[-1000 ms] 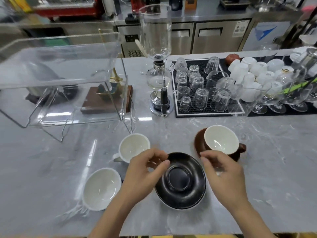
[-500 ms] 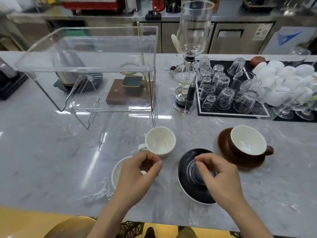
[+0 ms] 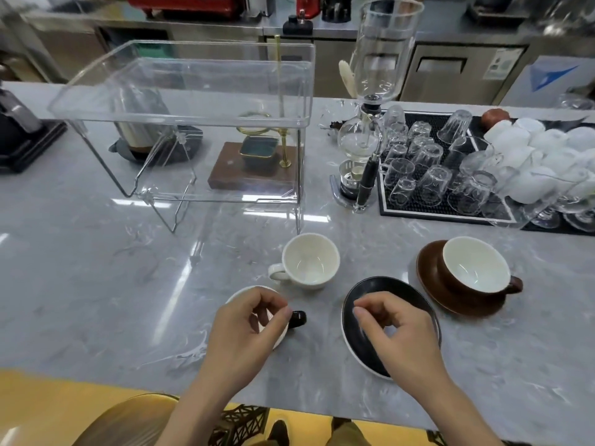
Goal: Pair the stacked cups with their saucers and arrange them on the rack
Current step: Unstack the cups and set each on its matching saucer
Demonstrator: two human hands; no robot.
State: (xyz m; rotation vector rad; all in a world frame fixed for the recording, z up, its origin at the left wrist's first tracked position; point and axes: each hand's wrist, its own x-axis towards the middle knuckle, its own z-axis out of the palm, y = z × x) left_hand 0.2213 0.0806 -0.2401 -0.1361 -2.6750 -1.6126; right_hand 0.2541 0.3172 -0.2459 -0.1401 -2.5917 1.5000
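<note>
A black cup (image 3: pixel 297 318) with a white inside stands near the counter's front edge, its handle pointing right. My left hand (image 3: pixel 244 329) covers most of it, with thumb and forefinger pinched at the rim by the handle. The empty black saucer (image 3: pixel 386 288) lies to the right, and my right hand (image 3: pixel 396 329) hovers over it, loosely curled and holding nothing. A white cup (image 3: pixel 309 262) stands alone behind the two. A brown cup (image 3: pixel 473 268) sits on its brown saucer (image 3: pixel 428 272) at the right. The clear acrylic rack (image 3: pixel 193 91) stands at the back left, its shelf bare.
A glass siphon brewer (image 3: pixel 370 140) stands right of the rack. A black mat (image 3: pixel 444 214) carries several upturned glasses, with white cups (image 3: pixel 531 162) beyond. A wooden base with a brass stand (image 3: pixel 254 169) sits behind the rack. The counter's front edge is close to my wrists.
My left hand left the black saucer's rim and came over the black cup. My right hand shifted from the saucer's right rim to above its middle. The view swung left.
</note>
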